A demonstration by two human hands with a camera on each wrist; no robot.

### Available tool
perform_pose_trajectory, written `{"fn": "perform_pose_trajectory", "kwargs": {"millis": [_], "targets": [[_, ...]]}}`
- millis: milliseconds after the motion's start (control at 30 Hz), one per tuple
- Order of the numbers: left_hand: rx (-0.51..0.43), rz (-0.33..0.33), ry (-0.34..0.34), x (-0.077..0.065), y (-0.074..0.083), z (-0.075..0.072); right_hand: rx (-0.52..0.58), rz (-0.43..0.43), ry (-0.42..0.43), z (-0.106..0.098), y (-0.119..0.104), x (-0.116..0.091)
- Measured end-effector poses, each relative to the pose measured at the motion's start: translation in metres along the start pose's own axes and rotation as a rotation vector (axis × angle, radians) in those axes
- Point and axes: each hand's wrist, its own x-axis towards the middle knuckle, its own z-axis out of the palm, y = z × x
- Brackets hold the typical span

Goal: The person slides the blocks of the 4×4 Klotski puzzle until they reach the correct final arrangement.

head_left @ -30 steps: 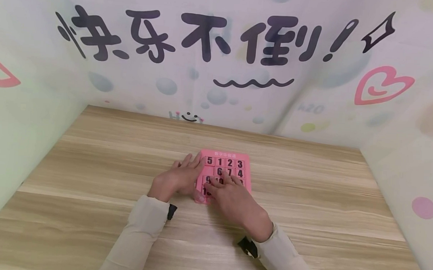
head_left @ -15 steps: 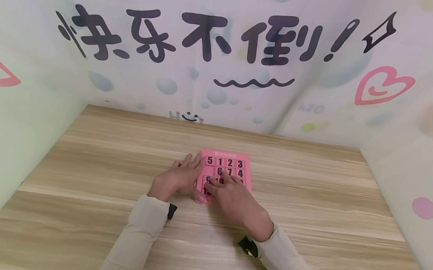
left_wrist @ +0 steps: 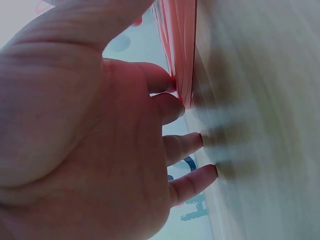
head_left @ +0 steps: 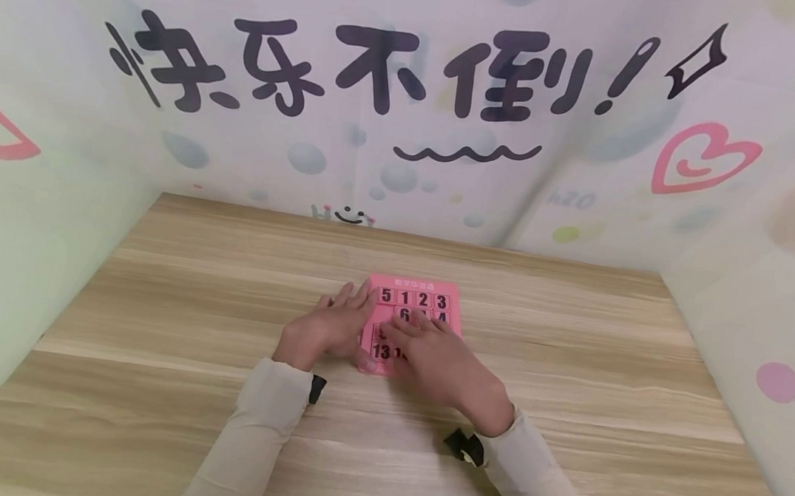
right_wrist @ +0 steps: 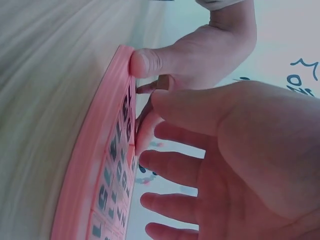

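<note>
A pink sliding number puzzle [head_left: 452, 295] lies flat on the wooden table, its top row reading 5, 1, 2, 3. An empty slot shows left of tile 6. My left hand [head_left: 327, 326] holds the frame's left side, thumb at the near corner. In the left wrist view, two fingertips meet the puzzle's edge [left_wrist: 182, 45], while the other two reach the tabletop. My right hand [head_left: 435, 361] hovers low across the middle and right tiles, covering several. The right wrist view shows its fingers [right_wrist: 172, 167] loosely spread beside the numbered face.
Bare wood tabletop [head_left: 566, 344] surrounds the puzzle. Behind it rises a white printed backdrop [head_left: 347, 179] with large black lettering, and pale walls stand at both sides. Black bands [head_left: 465, 447] show at the sleeve cuffs.
My right hand has shifted slightly right, uncovering tile 13 and covering more of tiles 7, 9 and 10. The left hand and the puzzle stay in place.
</note>
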Motion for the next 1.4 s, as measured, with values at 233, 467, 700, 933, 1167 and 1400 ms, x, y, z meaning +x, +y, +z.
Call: {"fn": "perform_pose_trajectory", "kwargs": {"millis": [233,467,700,933,1167,1400], "targets": [[-0.003,-0.004,0.004,0.001,0.001,0.001,-0.017,0.024,0.157,0.001,0.014,0.003],[0.001,0.000,-0.006,0.001,0.000,0.000,-0.013,0.020,0.209,0.003,0.024,0.009],[0.019,0.010,-0.026,-0.001,-0.002,0.000,0.016,0.048,0.146,0.007,0.024,0.020],[0.050,0.017,-0.024,-0.001,-0.003,0.000,0.016,0.055,0.111,0.008,0.022,0.029],[0.058,0.014,-0.022,0.000,-0.003,0.001,0.018,0.079,0.071,0.010,0.023,0.036],[0.058,0.007,-0.014,-0.001,-0.004,-0.001,0.007,0.092,0.029,0.011,0.022,0.042]]}}
